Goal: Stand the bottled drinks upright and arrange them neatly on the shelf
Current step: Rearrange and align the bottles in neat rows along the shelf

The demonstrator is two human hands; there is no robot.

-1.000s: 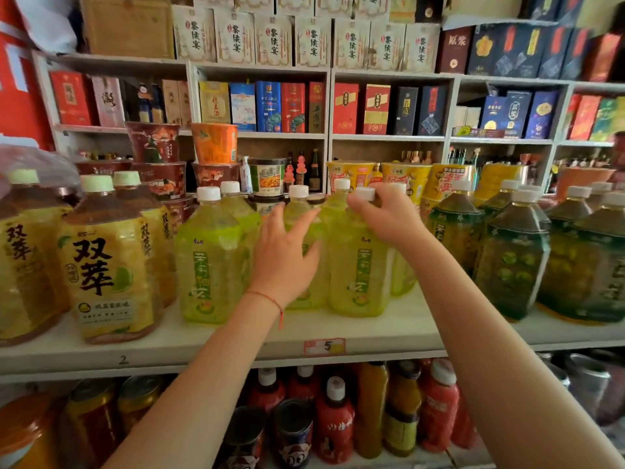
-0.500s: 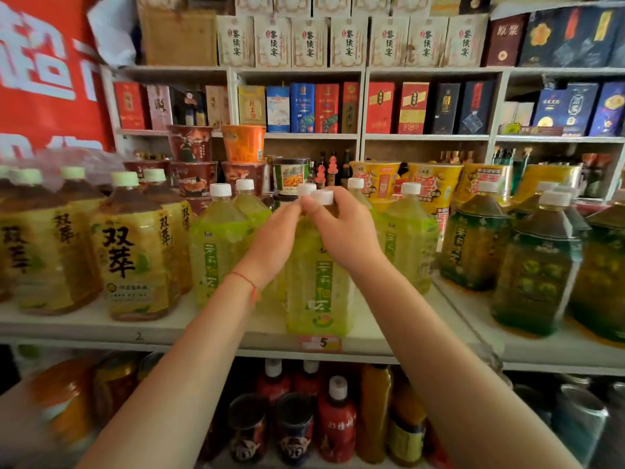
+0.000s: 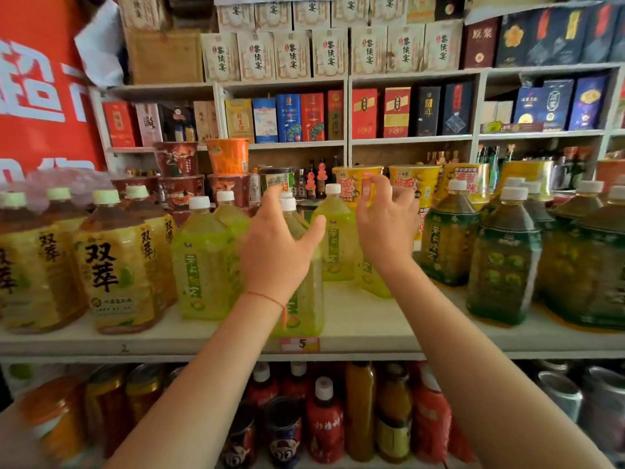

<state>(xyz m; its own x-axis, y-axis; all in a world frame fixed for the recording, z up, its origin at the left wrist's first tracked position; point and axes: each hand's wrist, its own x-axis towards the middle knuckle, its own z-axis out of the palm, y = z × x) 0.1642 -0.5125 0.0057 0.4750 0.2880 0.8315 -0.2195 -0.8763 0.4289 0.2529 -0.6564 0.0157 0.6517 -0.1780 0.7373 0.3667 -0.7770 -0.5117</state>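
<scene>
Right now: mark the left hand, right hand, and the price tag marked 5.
left hand (image 3: 275,247), head view, back of hand
right hand (image 3: 385,221), head view, back of hand
price tag (image 3: 299,344), head view, centre of tag

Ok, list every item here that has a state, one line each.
Left hand: open, fingers spread against the front light green bottle.
Right hand: open, fingers curled, gripping nothing.
Front light green bottle: upright, capped, at the shelf edge.
Yellow tea bottles: upright, capped.
Dark green bottles: upright, capped.
Shelf: bare patch under the right forearm.
</scene>
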